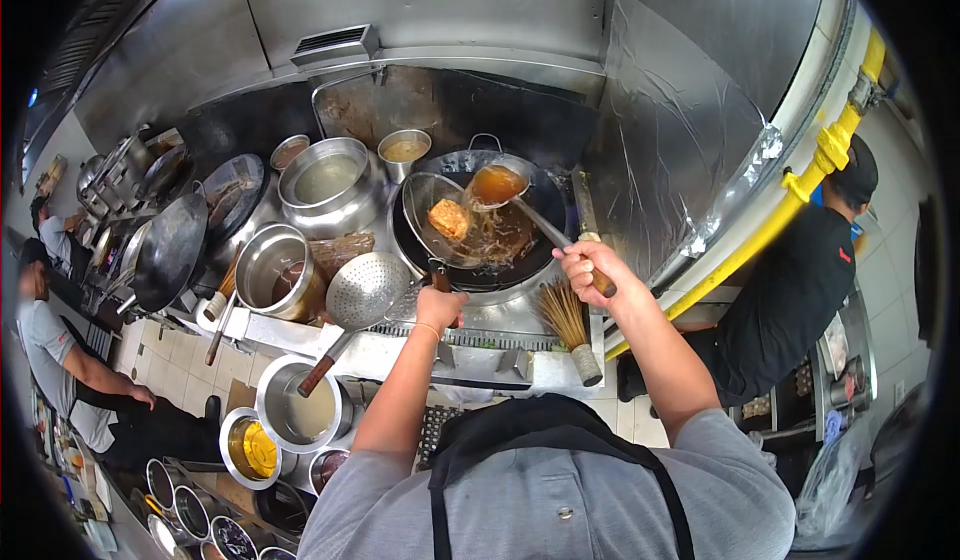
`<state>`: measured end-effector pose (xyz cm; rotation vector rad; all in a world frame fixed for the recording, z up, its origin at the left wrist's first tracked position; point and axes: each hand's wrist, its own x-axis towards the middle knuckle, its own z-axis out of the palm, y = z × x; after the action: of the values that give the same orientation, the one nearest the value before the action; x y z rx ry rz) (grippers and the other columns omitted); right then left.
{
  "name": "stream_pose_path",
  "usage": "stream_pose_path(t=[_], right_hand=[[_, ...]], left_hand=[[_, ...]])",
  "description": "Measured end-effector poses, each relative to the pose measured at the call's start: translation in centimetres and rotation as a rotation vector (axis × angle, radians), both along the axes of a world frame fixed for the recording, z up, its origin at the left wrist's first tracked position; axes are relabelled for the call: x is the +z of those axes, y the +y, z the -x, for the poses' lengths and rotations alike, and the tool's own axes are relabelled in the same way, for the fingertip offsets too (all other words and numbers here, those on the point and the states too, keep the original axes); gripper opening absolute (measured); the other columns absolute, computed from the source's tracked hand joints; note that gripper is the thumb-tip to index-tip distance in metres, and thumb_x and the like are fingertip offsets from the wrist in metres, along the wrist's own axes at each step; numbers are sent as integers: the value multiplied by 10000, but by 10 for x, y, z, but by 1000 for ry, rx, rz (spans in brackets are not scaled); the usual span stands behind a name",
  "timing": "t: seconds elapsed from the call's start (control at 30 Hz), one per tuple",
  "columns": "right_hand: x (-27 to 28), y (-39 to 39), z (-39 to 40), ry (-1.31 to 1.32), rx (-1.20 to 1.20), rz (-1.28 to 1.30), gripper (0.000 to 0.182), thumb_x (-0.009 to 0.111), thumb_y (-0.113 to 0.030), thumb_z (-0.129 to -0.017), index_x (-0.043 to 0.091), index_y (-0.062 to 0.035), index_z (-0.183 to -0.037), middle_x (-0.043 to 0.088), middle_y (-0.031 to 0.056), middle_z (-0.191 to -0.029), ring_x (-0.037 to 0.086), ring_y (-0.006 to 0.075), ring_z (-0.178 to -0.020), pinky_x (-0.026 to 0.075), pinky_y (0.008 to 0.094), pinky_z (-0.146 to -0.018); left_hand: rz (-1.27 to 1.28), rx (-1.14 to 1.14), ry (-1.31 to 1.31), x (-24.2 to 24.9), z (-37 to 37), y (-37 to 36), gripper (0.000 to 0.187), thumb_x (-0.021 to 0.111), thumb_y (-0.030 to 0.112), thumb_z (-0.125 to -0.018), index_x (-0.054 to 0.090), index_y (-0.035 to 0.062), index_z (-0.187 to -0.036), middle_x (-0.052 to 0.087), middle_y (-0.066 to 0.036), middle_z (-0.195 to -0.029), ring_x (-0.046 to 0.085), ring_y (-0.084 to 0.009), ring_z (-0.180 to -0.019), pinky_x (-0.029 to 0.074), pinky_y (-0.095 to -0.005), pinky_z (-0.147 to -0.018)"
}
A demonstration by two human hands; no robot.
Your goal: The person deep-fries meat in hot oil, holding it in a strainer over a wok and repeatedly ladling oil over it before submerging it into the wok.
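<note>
Over the wok (480, 250), left hand (440, 310) grips a strainer (435, 222) holding browned food (450, 218); right hand (590, 265) clasps an oil-filled ladle (497, 184). Frying seems nearly finished.

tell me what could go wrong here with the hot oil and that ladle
1. The ladle is brimful of brown liquid above the wok; a tilt could splash it toward the right hand.
2. The left hand holds the wire skimmer with a fried piece near its edge; it might slide off and spatter.
3. The perforated strainer leans loosely close to the left forearm and could get knocked.
</note>
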<state>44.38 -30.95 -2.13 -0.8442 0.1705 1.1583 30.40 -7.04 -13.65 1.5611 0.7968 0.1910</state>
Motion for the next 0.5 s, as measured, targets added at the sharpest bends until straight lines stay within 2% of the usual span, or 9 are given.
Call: stream_pose_path(t=[0.03, 0.1, 0.13, 0.23, 0.33, 0.37, 0.4, 0.43, 0.5], right_hand=[[1, 4, -1, 0, -2, 1, 136, 495, -69, -856, 426, -18, -962, 379, -53, -549, 366, 24, -396, 296, 164, -323], [5, 12, -3, -55, 1, 21, 66, 497, -77, -859, 440, -53, -835, 386, -56, -549, 367, 20, -397, 300, 163, -326], [5, 15, -4, -68, 6, 30, 125, 496, -78, -858, 422, -81, -758, 397, -53, -549, 371, 20, -398, 307, 169, -326], [8, 24, -3, -122, -5, 59, 141, 494, -74, -853, 412, -89, -740, 405, -48, -550, 373, 24, -395, 314, 177, -325], [7, 32, -3, -145, -4, 45, 126, 516, -85, -842, 449, -36, -937, 433, -34, -600, 379, 28, -395, 306, 180, -324], [8, 34, -2, -144, -4, 45, 126, 516, -85, -842, 449, -36, -937, 433, -34, -600, 379, 28, -395, 306, 180, -324], [10, 36, 0, -161, -6, 62, 80, 505, -80, -845, 430, -62, -823, 425, -33, -576, 378, 35, -395, 316, 184, -327], [11, 38, 2, -177, -10, 80, 161, 494, -74, -848, 412, -87, -710, 417, -32, -551, 378, 42, -395, 326, 189, -329], [7, 40, 3, -181, -3, 87, 169, 493, -76, -849, 411, -87, -702, 417, -28, -552, 378, 45, -396, 329, 191, -331]], left_hand=[[50, 1, -11, -1, -3, -1, 192, 695, 51, -682, 529, -43, -661, 564, -110, -557, 557, -198, -416, 465, -321, -378], [82, -1, -17, -2, -8, 0, 183, 689, 48, -692, 530, -38, -664, 557, -106, -558, 550, -194, -417, 463, -324, -373], [112, -3, -21, -3, -9, 1, 173, 682, 45, -702, 531, -33, -667, 550, -102, -559, 543, -189, -418, 460, -328, -369], [146, -17, -26, -7, -10, 5, 178, 681, 42, -702, 519, -21, -661, 545, -95, -569, 529, -181, -409, 459, -328, -368], [136, -33, -52, -3, -6, 3, 184, 680, 43, -706, 510, -12, -659, 548, -92, -585, 528, -173, -415, 460, -318, -366], [137, -33, -51, -3, -5, 3, 184, 680, 43, -706, 510, -12, -659, 548, -92, -585, 528, -173, -415, 460, -318, -366], [117, -31, -61, -4, -4, 3, 185, 679, 43, -709, 507, -8, -660, 547, -87, -587, 529, -169, -421, 461, -312, -366], [99, -29, -70, -4, -2, 3, 187, 678, 43, -712, 504, -4, -661, 545, -83, -589, 530, -164, -427, 462, -306, -366], [112, -25, -57, -5, -2, 2, 183, 677, 43, -714, 506, -3, -667, 543, -79, -588, 532, -161, -432, 464, -302, -367]])
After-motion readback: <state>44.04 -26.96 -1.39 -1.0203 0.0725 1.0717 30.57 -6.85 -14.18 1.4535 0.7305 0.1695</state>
